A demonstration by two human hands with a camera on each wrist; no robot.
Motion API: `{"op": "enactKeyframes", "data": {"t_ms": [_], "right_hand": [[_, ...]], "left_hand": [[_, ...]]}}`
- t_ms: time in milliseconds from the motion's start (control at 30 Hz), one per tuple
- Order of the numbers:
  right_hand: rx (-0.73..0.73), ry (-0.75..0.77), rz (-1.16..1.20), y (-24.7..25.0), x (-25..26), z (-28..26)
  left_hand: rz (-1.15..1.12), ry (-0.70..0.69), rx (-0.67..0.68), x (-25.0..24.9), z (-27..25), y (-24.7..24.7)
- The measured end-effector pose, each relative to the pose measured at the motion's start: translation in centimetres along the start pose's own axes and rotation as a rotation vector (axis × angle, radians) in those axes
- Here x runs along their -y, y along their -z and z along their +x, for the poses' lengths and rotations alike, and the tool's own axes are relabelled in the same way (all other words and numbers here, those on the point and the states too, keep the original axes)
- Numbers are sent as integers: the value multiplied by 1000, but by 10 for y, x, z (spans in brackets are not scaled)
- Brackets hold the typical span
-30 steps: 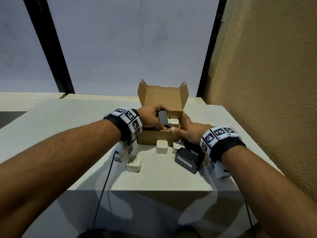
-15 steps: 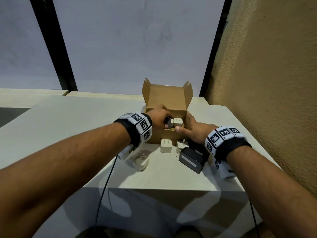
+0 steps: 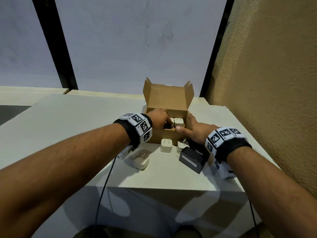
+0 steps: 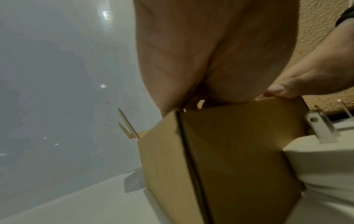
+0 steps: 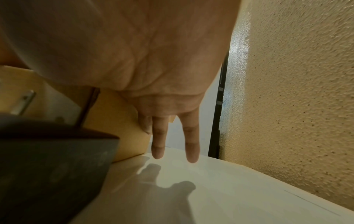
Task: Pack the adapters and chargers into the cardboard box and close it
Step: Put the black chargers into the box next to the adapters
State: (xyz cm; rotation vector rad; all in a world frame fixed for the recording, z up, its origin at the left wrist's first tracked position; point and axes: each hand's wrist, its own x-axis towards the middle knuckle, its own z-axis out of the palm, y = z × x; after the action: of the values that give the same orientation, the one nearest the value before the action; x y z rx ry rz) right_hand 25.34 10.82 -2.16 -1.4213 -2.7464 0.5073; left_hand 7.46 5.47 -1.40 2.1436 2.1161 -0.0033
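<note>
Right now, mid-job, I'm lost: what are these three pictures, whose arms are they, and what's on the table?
There is no machine: a person works with bare hands, wearing cameras. One picture looks down from the head; the other two look along each wrist.

In the head view, the left hand reaches into the open cardboard box; what its fingers hold is hidden. The right hand steadies the box's right wall, thumb on the front rim, fingers straight.

One white charger in the box stands prongs up. On the table in front remain three white chargers and a black adapter.

The patterned wristbands are tracking markers.
</note>
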Motion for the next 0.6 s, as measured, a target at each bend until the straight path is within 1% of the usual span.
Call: {"op": "enactKeyframes", "data": {"t_ms": [167,233,267,333,433,467,500,533,600], "right_hand": [[-3,-2,-5,1,1,-2],[-7,0,7,1,1,-2],[-3,-6,10,0,1,-2],[7,-4,33,-2,0,1],[-10,-2,18,-2,0,3],[-13,3,5,-2,1,4],[0,15,-4,-1,2,3],[9,15,4,-6,-5,11],[11,-6,6,-9,-9,18]], "left_hand": [[-3,17,38,1,-4,2],[8,15,27,-1,-9,2],[21,15,-4,-3,-14,1],[-3,0,-137,-9,-26,2],[-183,-83,-396,-26,-51,12],[-231,-120,-442,-33,-60,17],[-256,-159,-455,-40,-68,20],[-263,-193,-442,-47,-76,21],[-239,-261,-372,-59,-86,17]]}}
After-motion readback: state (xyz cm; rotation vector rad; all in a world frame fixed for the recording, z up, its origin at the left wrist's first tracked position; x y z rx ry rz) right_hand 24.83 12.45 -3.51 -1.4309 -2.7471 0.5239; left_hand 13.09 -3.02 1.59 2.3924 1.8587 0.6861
